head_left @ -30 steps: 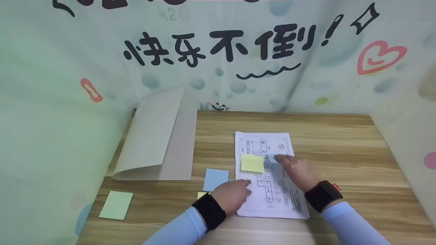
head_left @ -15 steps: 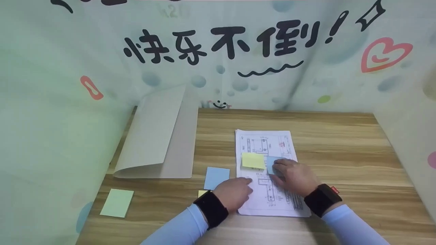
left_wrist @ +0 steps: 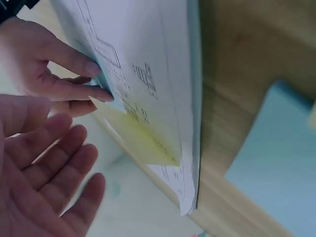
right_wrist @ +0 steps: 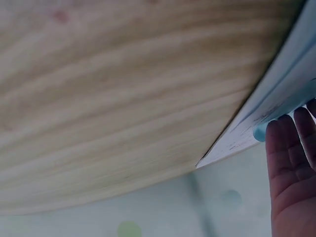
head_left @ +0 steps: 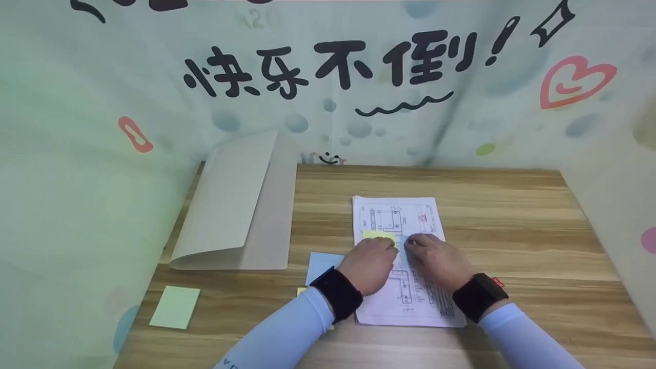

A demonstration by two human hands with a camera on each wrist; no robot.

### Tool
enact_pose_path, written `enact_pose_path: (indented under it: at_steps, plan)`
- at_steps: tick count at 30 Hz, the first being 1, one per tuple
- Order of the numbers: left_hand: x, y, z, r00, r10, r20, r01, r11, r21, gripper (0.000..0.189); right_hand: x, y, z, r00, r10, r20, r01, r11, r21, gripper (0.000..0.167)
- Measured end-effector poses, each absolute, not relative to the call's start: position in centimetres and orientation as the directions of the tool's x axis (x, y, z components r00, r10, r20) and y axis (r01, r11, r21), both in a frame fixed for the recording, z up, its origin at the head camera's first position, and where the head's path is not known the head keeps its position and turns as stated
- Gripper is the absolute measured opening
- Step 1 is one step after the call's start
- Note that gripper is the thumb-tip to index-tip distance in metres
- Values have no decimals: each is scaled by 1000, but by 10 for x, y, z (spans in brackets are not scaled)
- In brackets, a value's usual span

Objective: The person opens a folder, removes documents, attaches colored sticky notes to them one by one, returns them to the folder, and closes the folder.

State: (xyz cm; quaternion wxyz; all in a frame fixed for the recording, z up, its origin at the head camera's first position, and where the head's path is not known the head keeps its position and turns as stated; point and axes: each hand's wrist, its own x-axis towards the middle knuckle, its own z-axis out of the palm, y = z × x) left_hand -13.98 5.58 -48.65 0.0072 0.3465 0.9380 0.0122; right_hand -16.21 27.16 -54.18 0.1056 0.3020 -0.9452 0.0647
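A stack of printed sheets with technical drawings (head_left: 405, 212) lies on the table. On its top sheet are a yellow sticky note (left_wrist: 138, 133) and, right beside it, a blue sticky note (head_left: 404, 259). My right hand (head_left: 442, 262) presses its fingertips on the blue note, whose edge curls up near the fingers in the right wrist view. Over the yellow note hovers my left hand (head_left: 370, 264), covering most of it in the head view. Its fingers are loosely bent and hold nothing in the left wrist view; I cannot tell if they touch the note.
A grey folder (head_left: 230, 205) stands half open at the back left. Another blue sticky note (head_left: 322, 266) lies left of the stack, with a yellow one (head_left: 301, 291) mostly under my left forearm. A pale green note (head_left: 175, 307) lies far left. Printed fabric (head_left: 328, 133) walls the table.
My left hand has moved up and right from the sheet's left edge to the yellow note. The right hand pulled back over the blue note, then its fingertips shifted slightly up and left.
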Motion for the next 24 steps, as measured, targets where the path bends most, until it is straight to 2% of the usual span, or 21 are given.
enact_pose_path:
  at_steps: [5, 9, 17, 24]
  plan:
    - [-150, 71, -496, -753, 634, -177, 637, 769, 50, 42, -159, 271, -546, -759, -593, 268, -628, 776, -61, 36]
    - [-154, 81, -501, -769, 599, -224, 603, 796, 57, 43, -160, 270, -546, -732, -617, 290, -659, 748, -73, 35]
    - [-159, 89, -506, -807, 570, -152, 578, 816, -9, 43, -165, 274, -539, -742, -629, 231, -656, 752, -59, 36]
    - [-161, 93, -501, -815, 560, -150, 567, 824, -4, 44, -166, 284, -533, -750, -637, 179, -656, 751, -77, 38]
